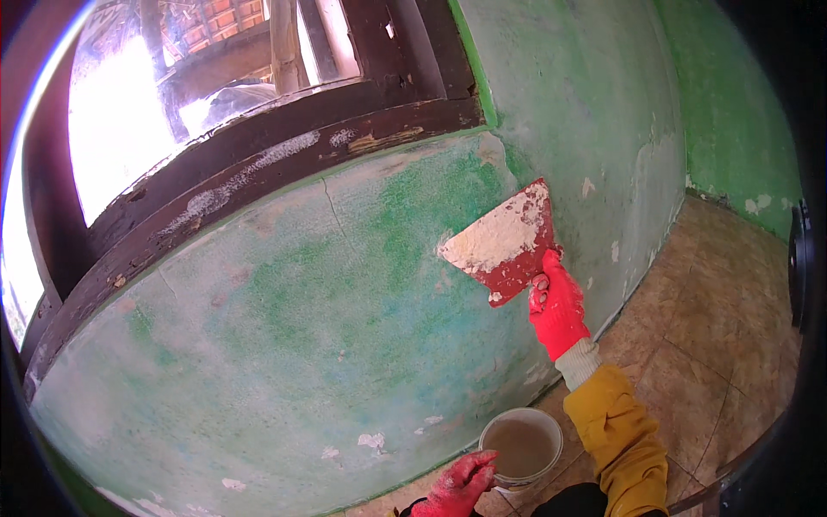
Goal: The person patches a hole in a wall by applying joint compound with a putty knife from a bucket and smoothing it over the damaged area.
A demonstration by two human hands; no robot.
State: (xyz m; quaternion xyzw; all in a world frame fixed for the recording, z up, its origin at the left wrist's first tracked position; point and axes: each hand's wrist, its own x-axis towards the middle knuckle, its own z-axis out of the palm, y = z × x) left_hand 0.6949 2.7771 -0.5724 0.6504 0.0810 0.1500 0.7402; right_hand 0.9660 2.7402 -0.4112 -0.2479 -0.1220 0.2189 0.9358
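Yellow sleeve (616, 431) foremost; gloved right hand (556, 308) grips red scraper (508, 241).

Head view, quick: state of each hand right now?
Left hand: partly curled at the bucket's rim; cannot tell whether it grips.
Right hand: closed, holding the red scraper.

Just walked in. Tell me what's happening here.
A person's red-gloved right hand grips a flat red scraper smeared with off-white paste, in front of a patchy green painted wall. The red-gloved left hand is by a round white bucket with murky brownish contents; whether it touches the rim is unclear.
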